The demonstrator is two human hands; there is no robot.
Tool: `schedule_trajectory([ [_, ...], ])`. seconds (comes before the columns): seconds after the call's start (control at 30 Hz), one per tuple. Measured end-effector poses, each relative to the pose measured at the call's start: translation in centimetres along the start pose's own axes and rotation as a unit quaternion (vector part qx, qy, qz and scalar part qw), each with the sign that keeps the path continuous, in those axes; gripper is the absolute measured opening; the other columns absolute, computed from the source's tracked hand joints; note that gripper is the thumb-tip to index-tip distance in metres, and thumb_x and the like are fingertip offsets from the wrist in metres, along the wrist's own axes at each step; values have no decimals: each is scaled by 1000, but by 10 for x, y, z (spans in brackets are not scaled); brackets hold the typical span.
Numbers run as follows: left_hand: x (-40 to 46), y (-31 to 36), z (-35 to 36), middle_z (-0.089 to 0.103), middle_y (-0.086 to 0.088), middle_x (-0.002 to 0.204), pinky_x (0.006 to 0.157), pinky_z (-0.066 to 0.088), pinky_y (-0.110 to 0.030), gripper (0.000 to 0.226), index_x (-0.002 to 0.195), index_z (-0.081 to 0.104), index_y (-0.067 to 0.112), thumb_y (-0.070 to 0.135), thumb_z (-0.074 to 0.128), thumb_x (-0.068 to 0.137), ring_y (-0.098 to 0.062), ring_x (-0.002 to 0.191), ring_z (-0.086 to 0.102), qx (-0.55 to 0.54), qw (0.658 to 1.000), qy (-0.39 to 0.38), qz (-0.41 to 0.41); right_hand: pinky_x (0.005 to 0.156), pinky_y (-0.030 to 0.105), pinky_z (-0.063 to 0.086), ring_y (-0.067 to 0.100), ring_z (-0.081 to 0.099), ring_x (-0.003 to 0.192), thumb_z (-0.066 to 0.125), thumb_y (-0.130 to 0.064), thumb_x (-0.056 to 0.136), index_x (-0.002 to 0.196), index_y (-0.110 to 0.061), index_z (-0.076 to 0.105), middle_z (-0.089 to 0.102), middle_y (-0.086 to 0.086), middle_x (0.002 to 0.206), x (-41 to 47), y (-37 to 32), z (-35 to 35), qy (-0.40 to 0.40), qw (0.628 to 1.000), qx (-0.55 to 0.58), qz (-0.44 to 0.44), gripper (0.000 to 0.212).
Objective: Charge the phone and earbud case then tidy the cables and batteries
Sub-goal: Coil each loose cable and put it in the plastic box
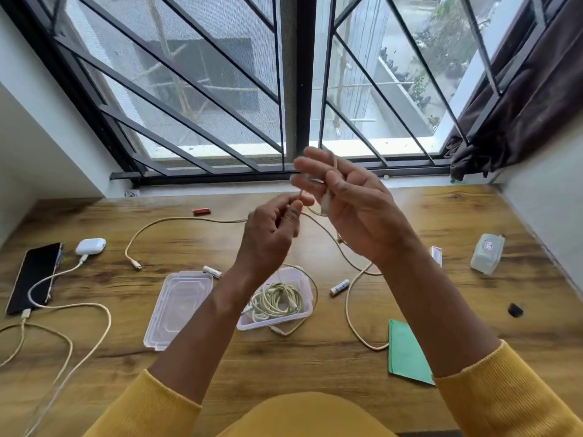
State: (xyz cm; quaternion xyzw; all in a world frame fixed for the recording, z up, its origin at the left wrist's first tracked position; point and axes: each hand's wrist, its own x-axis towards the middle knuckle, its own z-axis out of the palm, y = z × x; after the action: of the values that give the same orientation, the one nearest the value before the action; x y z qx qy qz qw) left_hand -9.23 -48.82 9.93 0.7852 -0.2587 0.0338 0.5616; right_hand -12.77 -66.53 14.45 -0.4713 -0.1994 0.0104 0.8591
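Motion blurs the raised right hand's fingers; the coiled pale cables lie partly behind the left wrist at 6 o'clock.

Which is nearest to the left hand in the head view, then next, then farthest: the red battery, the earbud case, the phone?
From the left hand:
1. Red battery, just to its left near the window sill.
2. Earbud case, farther left on the table, with a cable plugged in.
3. Phone, at the far left edge, also plugged in.

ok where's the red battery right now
In the head view the red battery lies on the far side of the table, near the window sill, left of the raised hands and just beyond the loose cable.
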Motion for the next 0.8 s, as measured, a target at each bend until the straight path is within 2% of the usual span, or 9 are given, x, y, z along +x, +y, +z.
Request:
schedule_trajectory([
  [0.13, -17, 1, 18, 60, 8, 62, 61, 41, -28, 29, 126, 71, 21, 30, 50, 108, -7, 55, 51, -9, 998, -48, -36, 122, 47, 39, 37, 61, 133, 34, 6, 108, 153, 15, 25, 65, 18, 138, 10, 6, -4, 77, 996, -16, -38, 47],
  [0.23, -25, 6, 21, 63, 3, 62, 60, 47, -33, 29, 126, 70, 21, 32, 51, 107, -15, 53, 55, -48, 991, -102, -69, 125, 53, 34, 38, 62, 132, 41, 2, 106, 155, 10, 25, 70, 18, 133, 16, 11, -8, 137, 985, -88, -52, 52],
  [0.4, -25, 10, 6, 58, 2, 57, 57, 48, -33, 21, 122, 72, 13, 14, 56, 109, -18, 52, 56, -103, 979, -157, -85, 123, 43, 37, 21, 62, 133, 42, 4, 106, 157, 2, 35, 75, 8, 126, 16, 21, -10, 181, 939, -287, -54, 52],
  [0.5, -17, 18, -7, 53, 1, 55, 50, 44, -31, 19, 117, 74, 15, 15, 58, 106, -17, 47, 49, -111, 977, -167, -75, 107, 46, 52, 30, 69, 118, 43, 4, 107, 153, -3, 47, 77, 7, 117, 12, 28, -8, 171, 913, -369, -40, 47],
  [0.57, -10, 24, -20, 52, 6, 58, 49, 39, -32, 19, 112, 77, 14, 16, 59, 106, -14, 49, 44, -105, 979, -167, -57, 88, 39, 61, 26, 73, 101, 42, 3, 105, 149, -1, 52, 76, 10, 105, 7, 30, -5, 134, 926, -354, -7, 45],
  [0.63, -2, 30, -33, 62, 11, 64, 51, 40, -32, 19, 105, 80, 14, 18, 61, 106, -14, 54, 48, -67, 984, -163, -27, 68, 34, 55, 28, 66, 76, 43, 1, 100, 147, 1, 55, 71, 8, 87, 2, 28, -3, 94, 946, -309, 18, 48],
  [0.7, 7, 35, -46, 75, 0, 79, 61, 52, -45, 19, 98, 82, 16, 26, 66, 103, -32, 67, 63, -38, 986, -165, -3, 59, 34, 47, 43, 53, 66, 42, -5, 97, 143, 0, 59, 66, 7, 74, -1, 24, -1, 67, 954, -288, 42, 49],
  [0.73, 10, 37, -51, 77, -3, 86, 71, 58, -49, 17, 98, 82, 16, 25, 68, 102, -33, 76, 70, -32, 985, -167, 7, 57, 33, 44, 48, 50, 66, 40, -9, 98, 137, -1, 63, 65, 11, 72, -1, 23, 2, 52, 955, -285, 54, 46],
  [0.8, 15, 40, -58, 80, -3, 91, 82, 62, -39, 13, 99, 82, 10, 13, 69, 101, -20, 85, 76, -22, 986, -163, 24, 55, 33, 40, 46, 45, 61, 36, -22, 101, 112, -1, 69, 62, 17, 69, -1, 21, 8, 17, 954, -289, 73, 40],
])
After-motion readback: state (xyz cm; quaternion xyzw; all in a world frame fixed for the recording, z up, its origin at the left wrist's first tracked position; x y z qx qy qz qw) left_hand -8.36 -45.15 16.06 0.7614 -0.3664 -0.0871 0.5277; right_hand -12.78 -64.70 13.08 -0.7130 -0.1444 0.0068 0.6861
